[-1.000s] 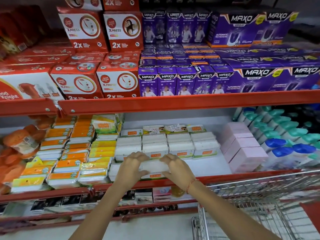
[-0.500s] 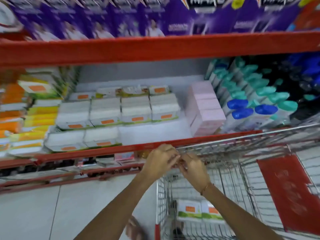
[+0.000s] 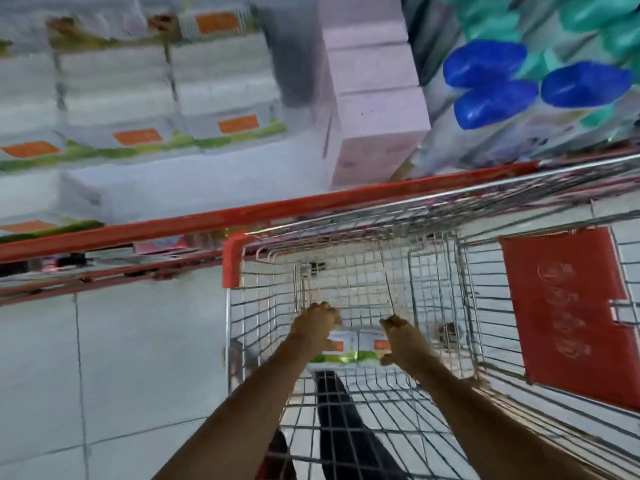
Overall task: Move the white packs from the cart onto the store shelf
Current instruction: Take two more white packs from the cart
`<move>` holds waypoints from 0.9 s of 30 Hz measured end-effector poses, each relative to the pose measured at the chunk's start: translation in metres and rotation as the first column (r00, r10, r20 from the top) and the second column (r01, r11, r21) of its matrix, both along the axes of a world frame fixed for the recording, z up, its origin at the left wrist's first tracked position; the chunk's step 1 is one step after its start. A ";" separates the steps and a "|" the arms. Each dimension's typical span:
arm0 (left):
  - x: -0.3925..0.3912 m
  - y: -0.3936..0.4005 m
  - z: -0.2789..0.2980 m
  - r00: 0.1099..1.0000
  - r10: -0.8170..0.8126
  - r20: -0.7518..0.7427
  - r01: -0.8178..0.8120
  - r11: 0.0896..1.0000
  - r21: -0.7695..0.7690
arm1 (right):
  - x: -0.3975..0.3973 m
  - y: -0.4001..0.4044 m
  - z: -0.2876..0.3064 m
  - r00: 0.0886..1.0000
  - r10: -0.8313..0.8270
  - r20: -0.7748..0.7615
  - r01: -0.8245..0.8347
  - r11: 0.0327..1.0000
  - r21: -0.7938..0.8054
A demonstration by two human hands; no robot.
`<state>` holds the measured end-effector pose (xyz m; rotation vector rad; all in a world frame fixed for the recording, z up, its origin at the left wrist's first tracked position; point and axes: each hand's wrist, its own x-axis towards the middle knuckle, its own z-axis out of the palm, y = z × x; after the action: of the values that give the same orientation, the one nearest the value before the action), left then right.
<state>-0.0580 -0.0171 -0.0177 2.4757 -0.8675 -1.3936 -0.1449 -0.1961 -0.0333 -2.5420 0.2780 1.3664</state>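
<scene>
Two white packs with orange labels and green edges lie side by side on the floor of the wire cart. Both my arms reach down into the cart. My left hand rests on the left pack's far left side, fingers curled. Against the right pack sits my right hand, thumb spread; motion blur hides whether either hand grips. More white packs stand in rows on the store shelf at upper left.
Pink boxes and blue-capped bottles fill the shelf's right part. A bare white patch of shelf lies in front of the packs. A red flap hangs on the cart's right side. The tiled floor lies left.
My hands left the pack on the shelf front, drew back over the cart rim, and now reach down to the packs on the cart floor. The view tilted downward.
</scene>
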 end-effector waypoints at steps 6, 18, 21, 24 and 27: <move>-0.032 -0.017 -0.032 0.999 0.025 0.035 -0.029 0.993 0.113 | -0.008 -0.009 -0.029 0.997 -0.035 0.066 0.033 0.999 0.028; -0.031 -0.001 -0.031 0.976 0.216 -0.041 -0.208 0.967 0.145 | -0.002 -0.003 -0.028 0.998 0.063 -0.016 -0.064 0.998 -0.021; -0.031 0.003 -0.025 0.978 0.206 -0.024 -0.200 0.967 0.159 | -0.005 -0.002 -0.024 0.998 0.027 -0.053 -0.028 0.999 -0.019; -0.028 0.008 -0.015 0.972 0.236 -0.002 -0.232 0.959 0.161 | -0.001 0.002 -0.012 0.998 0.022 -0.051 -0.022 1.000 0.002; -0.020 0.014 0.003 0.964 0.267 0.021 -0.267 0.956 0.118 | 0.009 0.010 0.009 0.999 0.036 -0.019 -0.036 0.999 0.033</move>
<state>-0.0779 -0.0034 -0.0150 2.5672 -0.4378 -1.3805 -0.1362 -0.1865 -0.0241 -2.5205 0.2131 1.3978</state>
